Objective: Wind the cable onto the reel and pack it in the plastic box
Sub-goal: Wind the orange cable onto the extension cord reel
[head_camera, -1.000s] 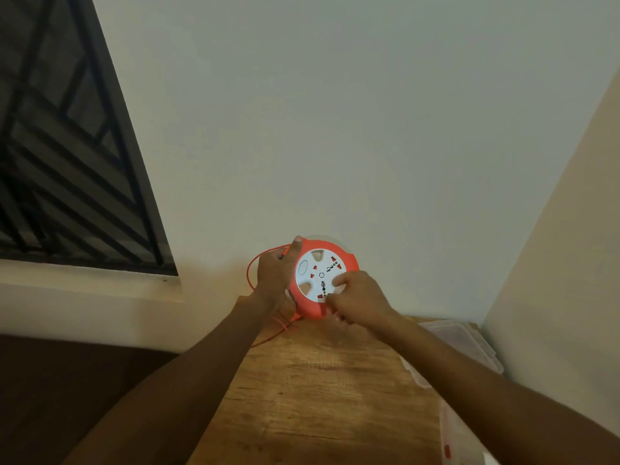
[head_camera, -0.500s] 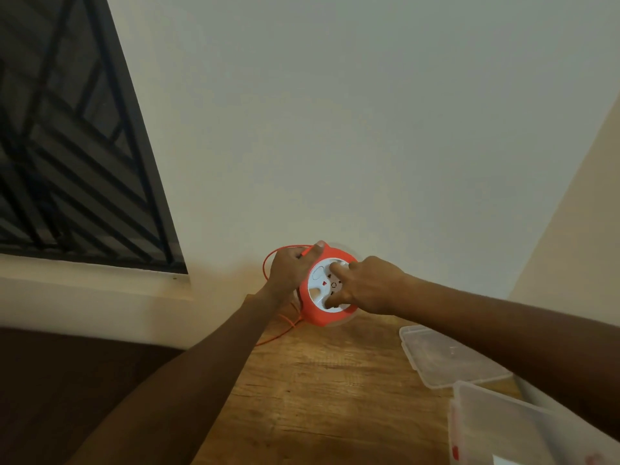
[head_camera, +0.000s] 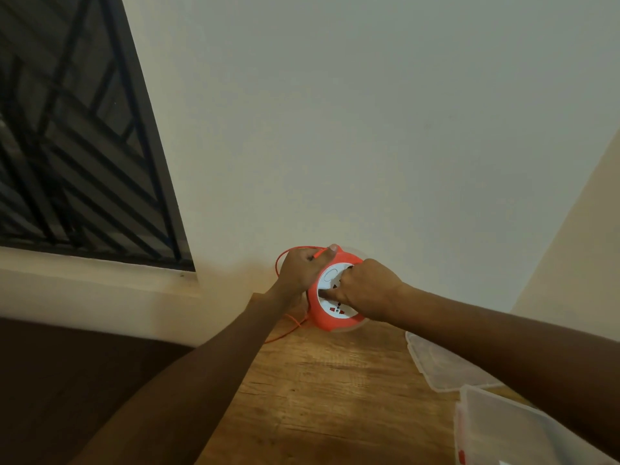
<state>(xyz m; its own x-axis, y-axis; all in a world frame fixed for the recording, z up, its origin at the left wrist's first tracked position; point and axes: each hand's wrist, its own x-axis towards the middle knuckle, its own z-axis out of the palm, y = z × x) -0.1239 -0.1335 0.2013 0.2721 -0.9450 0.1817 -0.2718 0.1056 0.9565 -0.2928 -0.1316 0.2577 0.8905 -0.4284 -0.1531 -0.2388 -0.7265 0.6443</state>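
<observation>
The left hand (head_camera: pixel 301 270) has its fingers curled round the upper left rim of the orange reel (head_camera: pixel 324 318), with the thumb laid up along the top edge and a bit of the thin orange cable (head_camera: pixel 284 330) caught between thumb and fingers. The right hand (head_camera: pixel 368 293) lies over the reel's white face, its fingers bent and pressed close together on the white disc; whether they hook into one of its openings or only push against it, I cannot tell, since the knuckles hide the tips. The reel is held up on edge, its face tilted toward the person, its lower rim close to the far end of the wooden table (head_camera: pixel 322 397) and near the pale wall (head_camera: pixel 369 129); whether it touches the wood is not clear. The cable loops out to the left of the left hand, passes behind that wrist and trails down onto the table's left edge. Both forearms reach forward from the bottom of the view, the left one coming up from lower left, the right one crossing in from the right with the wrist bent inward. A clear plastic box (head_camera: pixel 523 431) stands at the near right corner of the table, and its clear lid (head_camera: pixel 443 367) lies flat just beyond it. A dark window with a slanted grille (head_camera: pixel 67 146) fills the upper left.
</observation>
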